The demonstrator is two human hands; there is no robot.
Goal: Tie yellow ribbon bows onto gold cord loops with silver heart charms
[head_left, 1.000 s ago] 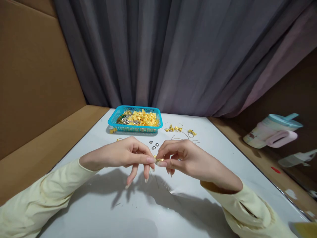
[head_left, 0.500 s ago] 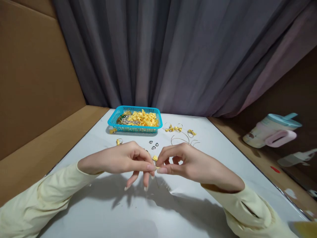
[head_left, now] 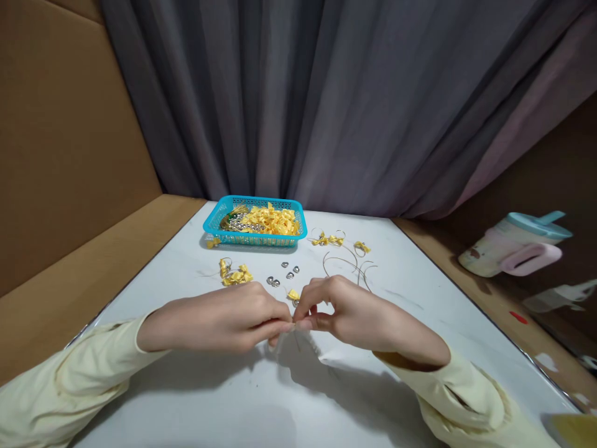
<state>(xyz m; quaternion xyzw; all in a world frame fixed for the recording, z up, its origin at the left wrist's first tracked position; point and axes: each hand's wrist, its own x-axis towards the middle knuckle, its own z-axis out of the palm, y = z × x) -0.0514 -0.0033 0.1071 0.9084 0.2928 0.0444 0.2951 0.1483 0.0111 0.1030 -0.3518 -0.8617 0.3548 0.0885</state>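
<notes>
Over the middle of the white table, my left hand (head_left: 233,317) and my right hand (head_left: 347,314) meet fingertip to fingertip. Both are closed in a pinch on a thin cord (head_left: 297,341), whose end dangles below the fingertips. The pinched part itself is mostly hidden. Just beyond the fingers is a yellow ribbon bow (head_left: 293,294) with a silver bead (head_left: 296,303) at it; I cannot tell whether it is joined to the cord. Several loose silver beads (head_left: 290,275) lie past my left hand, beside a cluster of yellow bows (head_left: 237,275).
A blue basket (head_left: 254,241) at the back holds yellow bows, silver beads and a cord bundle. Bows on cord loops (head_left: 329,239) and loose cords (head_left: 345,256) lie to the right. A lidded cup (head_left: 489,249) stands off the table's right edge, by cardboard.
My left hand's fingers have drawn in from spread to bunched, and both hands have shifted slightly lower. More beads and bows show past my left hand.
</notes>
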